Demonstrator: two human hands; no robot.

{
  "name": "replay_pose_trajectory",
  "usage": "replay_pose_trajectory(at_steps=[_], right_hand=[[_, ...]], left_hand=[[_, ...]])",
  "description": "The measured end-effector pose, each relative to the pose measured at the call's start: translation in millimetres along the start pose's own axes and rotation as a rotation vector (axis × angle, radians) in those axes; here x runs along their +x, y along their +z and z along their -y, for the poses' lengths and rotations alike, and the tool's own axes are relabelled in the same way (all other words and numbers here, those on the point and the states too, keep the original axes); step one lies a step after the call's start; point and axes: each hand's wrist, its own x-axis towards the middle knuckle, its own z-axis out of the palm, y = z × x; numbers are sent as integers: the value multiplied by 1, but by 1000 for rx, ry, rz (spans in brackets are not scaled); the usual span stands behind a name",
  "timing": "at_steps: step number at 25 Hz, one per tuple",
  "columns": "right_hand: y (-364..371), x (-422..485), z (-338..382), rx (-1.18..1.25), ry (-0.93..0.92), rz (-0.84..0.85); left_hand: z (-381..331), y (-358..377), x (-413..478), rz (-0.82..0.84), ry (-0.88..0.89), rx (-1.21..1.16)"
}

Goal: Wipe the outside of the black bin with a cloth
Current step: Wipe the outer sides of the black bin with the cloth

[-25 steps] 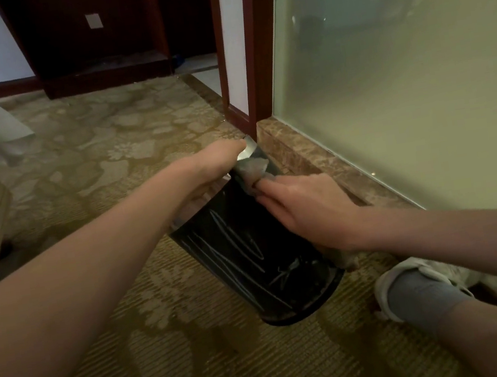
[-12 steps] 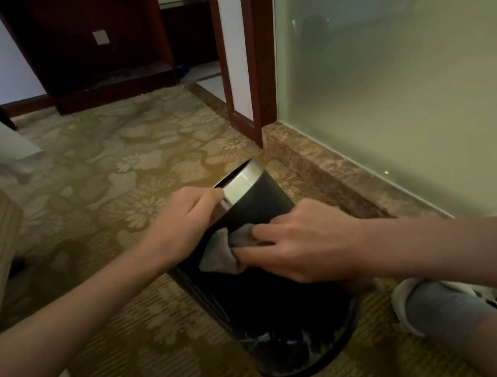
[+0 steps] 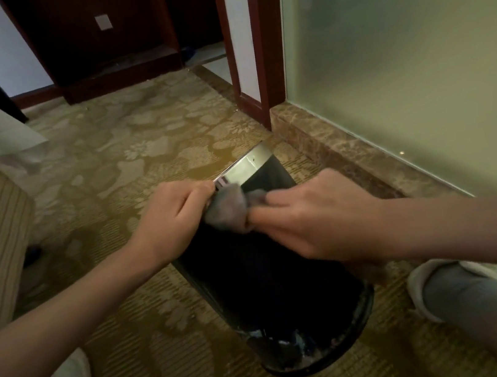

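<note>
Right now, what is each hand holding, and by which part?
The left hand grips the black bin by its silver rim. The right hand pinches the bunched grey cloth at its near end, against the bin's upper side.

text: none legible | labels: none | brands: none | numbers: none
</note>
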Motion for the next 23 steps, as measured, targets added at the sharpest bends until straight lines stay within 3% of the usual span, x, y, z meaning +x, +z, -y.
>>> replay_pose_trajectory(at_steps=[4,5,8,10,12,14,15,17,20,21,23], right_hand=[[7,-20,-26,50,392,-76],[8,-23,-20,42,362,-104],[2,-19,12,57,51,-23],[-3,-14,16,77,40,-35],[3,-9,4,157,340,-140],[12,-14,-11,321,710,-142],[15,-16,-10,372,764,-159],[12,-17,7,336,577,-211],[8,-24,19,165,167,-108],[9,-21,13,144,178,-109],[15,-5,-7,230,479,-151]], left_hand=[[-1,-1,-4,5,-10,6],[-2,0,-5,8,12,25],[-4,0,-8,-11,72,62],[-5,1,-8,-10,89,71],[-5,1,-8,-23,75,62],[-9,1,-10,-17,82,38],[-10,2,-12,-1,93,41],[-7,2,-13,4,89,53],[-2,0,-11,-26,53,56],[-1,0,-9,-29,38,53],[1,1,-5,-34,3,31]])
